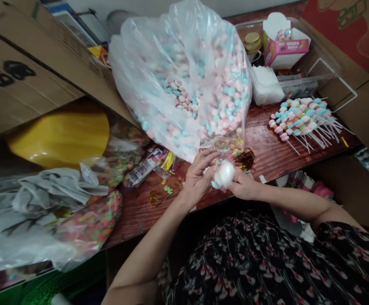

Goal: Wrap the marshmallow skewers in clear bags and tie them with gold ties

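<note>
Two hands close around a small white bundle over a wooden table.

On my feed, the left hand (197, 180) and right hand (243, 185) are both closed on the white bundle (224, 174), which is wrapped and shows pastel candy at its lower end. It sits between them, above the table (275, 148) near its near edge. Just past the left hand's fingers lies a big clear bag (184, 84) of pink and blue marshmallows. To the right, marshmallow skewers (301, 118) lie in a row on the table, sticks pointing right and near. Gold ties (246, 160) lie just beyond the right hand.
</note>
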### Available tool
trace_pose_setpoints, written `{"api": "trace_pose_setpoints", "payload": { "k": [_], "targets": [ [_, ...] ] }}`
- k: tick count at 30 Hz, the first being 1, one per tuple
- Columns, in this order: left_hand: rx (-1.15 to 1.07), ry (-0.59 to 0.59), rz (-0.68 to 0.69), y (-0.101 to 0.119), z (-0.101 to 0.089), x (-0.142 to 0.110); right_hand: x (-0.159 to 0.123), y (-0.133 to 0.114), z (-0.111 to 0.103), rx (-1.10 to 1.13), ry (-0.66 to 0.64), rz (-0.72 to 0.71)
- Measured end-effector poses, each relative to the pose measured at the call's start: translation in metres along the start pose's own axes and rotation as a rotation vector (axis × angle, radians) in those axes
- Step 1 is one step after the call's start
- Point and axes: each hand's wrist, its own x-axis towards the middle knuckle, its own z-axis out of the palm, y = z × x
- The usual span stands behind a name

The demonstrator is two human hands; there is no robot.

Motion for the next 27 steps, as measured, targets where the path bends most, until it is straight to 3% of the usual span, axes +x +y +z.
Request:
{"api": "trace_pose_setpoints", "payload": {
  "k": [4,7,10,12,14,16,19,22,23,24,25,27],
  "targets": [
    [-0.205,0.039,-0.149,0.012,0.003,-0.026,0.01,0.015,0.004,-0.489,0.195,-0.327],
    [-0.263,-0.036,-0.296,0.014,0.002,-0.052,0.016,0.012,0.014,-0.505,0.234,-0.402],
    [-0.13,0.049,-0.342,0.015,-0.007,-0.078,0.015,0.007,0.038,-0.137,0.168,-0.135],
    [0.032,0.135,-0.311,0.018,-0.019,-0.098,0.01,0.008,0.057,0.137,0.012,0.098],
    [0.151,0.164,-0.331,0.02,-0.04,-0.127,0.004,0.012,0.07,0.243,-0.138,0.207],
    [0.179,0.151,-0.512,0.021,-0.069,-0.166,-0.006,0.018,0.072,0.141,-0.19,0.137],
    [0.229,-0.056,-0.94,0.015,-0.112,-0.234,-0.024,0.028,0.056,-0.103,-0.131,-0.085],
    [0.634,-0.214,-1.203,0.004,-0.128,-0.274,-0.04,0.036,0.032,-0.182,-0.005,-0.109],
    [0.765,-0.254,-1.191,0.001,-0.123,-0.274,-0.044,0.038,0.025,-0.186,0.035,-0.085],
    [0.839,-0.283,-1.091,-0.002,-0.114,-0.265,-0.047,0.039,0.021,-0.188,0.074,-0.065],
    [0.841,-0.301,-0.915,-0.005,-0.101,-0.248,-0.049,0.039,0.018,-0.189,0.113,-0.058],
    [0.807,-0.237,-0.437,-0.008,-0.067,-0.195,-0.049,0.038,0.016,-0.209,0.196,-0.085]
  ]
}}
